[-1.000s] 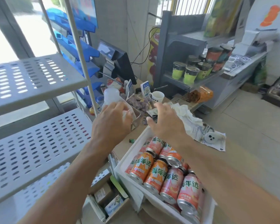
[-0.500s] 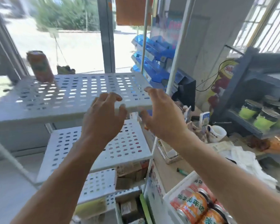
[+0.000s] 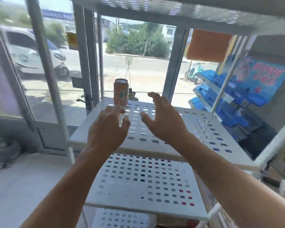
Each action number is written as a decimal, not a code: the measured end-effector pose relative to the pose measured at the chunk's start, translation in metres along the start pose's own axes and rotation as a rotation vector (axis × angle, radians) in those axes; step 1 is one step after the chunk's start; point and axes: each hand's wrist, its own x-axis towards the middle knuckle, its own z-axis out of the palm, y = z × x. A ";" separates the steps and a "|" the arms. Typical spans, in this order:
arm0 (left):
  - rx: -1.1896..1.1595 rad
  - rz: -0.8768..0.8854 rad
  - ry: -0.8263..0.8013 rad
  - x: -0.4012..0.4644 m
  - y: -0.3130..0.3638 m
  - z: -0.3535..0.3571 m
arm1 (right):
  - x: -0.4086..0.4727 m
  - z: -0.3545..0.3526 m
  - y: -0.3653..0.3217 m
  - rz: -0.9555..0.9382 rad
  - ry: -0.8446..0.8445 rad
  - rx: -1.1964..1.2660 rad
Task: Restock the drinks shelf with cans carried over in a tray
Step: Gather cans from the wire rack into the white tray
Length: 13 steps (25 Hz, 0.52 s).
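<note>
White perforated metal fills most of my view: a lower shelf (image 3: pixel 143 186) nearest me, then the middle shelf (image 3: pixel 196 129) at about the height of my hands, and the underside of a top shelf (image 3: pixel 171 10) overhead, all carried on pale upright posts.

Both my bare forearms reach forward from the bottom of the view, above the lower shelf. My left hand (image 3: pixel 108 129) hovers over the front part of the middle shelf, fingers loosely spread and bent, holding nothing. My right hand (image 3: pixel 163 119) is just beside it, palm turned inward toward the left, thumb out and fingers relaxed and slightly curved; it too grips nothing. The two hands are apart from each other, with a strip of shelf showing between them.

Farther back on the middle shelf, near its rear left edge, one orange drink can (image 3: pixel 121 92) stands upright. My left fingertips point toward it but do not touch it.

Off to the right, past the post, blue plastic racks (image 3: pixel 224 96) step down beneath a colourful poster (image 3: pixel 260 74), and an orange sign (image 3: pixel 207 46) hangs above them. Beyond the shelving, a glazed door and window frames look onto a sunlit street with green bushes (image 3: pixel 135 41) and a white vehicle (image 3: pixel 31 51), somewhat blurred.
</note>
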 end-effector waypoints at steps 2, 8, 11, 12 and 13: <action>0.003 -0.020 0.010 0.012 -0.021 0.000 | 0.024 0.022 -0.005 0.016 -0.036 0.026; -0.029 -0.040 0.039 0.040 -0.051 0.005 | 0.083 0.072 -0.008 0.079 -0.132 0.102; -0.042 -0.049 0.039 0.052 -0.056 0.012 | 0.111 0.088 -0.006 0.108 -0.170 0.109; -0.043 -0.051 0.036 0.056 -0.057 0.015 | 0.121 0.092 -0.005 0.116 -0.193 0.107; -0.041 -0.049 0.030 0.059 -0.058 0.017 | 0.131 0.095 -0.005 0.125 -0.215 0.103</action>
